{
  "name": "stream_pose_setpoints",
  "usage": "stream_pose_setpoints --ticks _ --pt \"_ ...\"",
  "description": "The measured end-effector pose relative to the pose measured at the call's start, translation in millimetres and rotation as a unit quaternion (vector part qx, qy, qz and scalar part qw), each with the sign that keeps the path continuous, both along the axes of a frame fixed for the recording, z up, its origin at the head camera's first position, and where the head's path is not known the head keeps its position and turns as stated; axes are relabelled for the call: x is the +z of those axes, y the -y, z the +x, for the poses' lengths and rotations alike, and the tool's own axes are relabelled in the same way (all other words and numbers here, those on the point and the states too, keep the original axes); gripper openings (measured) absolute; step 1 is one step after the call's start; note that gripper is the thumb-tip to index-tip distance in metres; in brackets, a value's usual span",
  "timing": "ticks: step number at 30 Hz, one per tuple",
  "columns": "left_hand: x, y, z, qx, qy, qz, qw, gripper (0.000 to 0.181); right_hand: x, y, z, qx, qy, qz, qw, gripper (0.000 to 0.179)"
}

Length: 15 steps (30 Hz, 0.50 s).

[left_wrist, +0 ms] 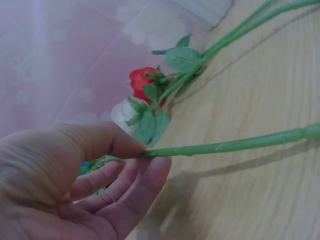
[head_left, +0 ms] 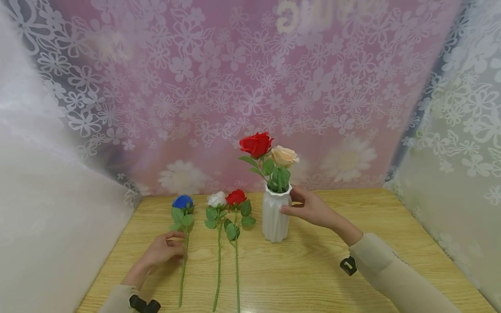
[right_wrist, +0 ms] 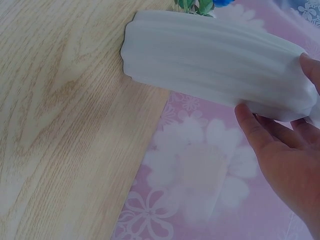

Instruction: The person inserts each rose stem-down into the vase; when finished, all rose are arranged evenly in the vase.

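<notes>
My left hand (head_left: 166,250) pinches the green stem (left_wrist: 225,146) of a blue rose (head_left: 182,202) between thumb and fingertips, below its leaves. Most of the blue bloom is behind the hand in the left wrist view. My right hand (head_left: 313,208) grips the upper part of a white fluted vase (head_left: 275,221), thumb at the front and fingers round the far side. Upright on the table, the vase holds a red rose (head_left: 256,144) and a peach rose (head_left: 284,156). Between my hands lie a white rose (head_left: 217,199) and another red rose (head_left: 236,198), their stems pointing toward me.
The wooden table (head_left: 313,274) ends at the back against a pink flower-patterned curtain (head_left: 219,87). Pale sheets hang at the left (head_left: 47,195) and the right (head_left: 450,187). Each wrist wears a black strap mount.
</notes>
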State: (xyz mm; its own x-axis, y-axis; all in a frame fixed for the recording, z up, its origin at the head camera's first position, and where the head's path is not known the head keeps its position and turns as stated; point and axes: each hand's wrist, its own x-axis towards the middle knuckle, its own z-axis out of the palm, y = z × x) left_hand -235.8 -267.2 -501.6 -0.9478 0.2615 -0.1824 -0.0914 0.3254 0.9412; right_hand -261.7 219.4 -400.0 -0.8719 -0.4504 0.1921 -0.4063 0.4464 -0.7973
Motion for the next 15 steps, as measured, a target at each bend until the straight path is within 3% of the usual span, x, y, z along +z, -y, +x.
stream_pose_setpoints --ticks 6,15 --pt "21.7 -6.0 -1.5 0.019 -0.012 0.052 0.9984 0.063 0.5 -0.3 0.4 0.005 0.003 -0.002 1.0 0.078" --pt "57.1 -27.8 -1.5 0.077 -0.077 0.078 0.9909 0.059 0.5 0.8 0.3 -0.003 0.007 0.001 1.0 0.077"
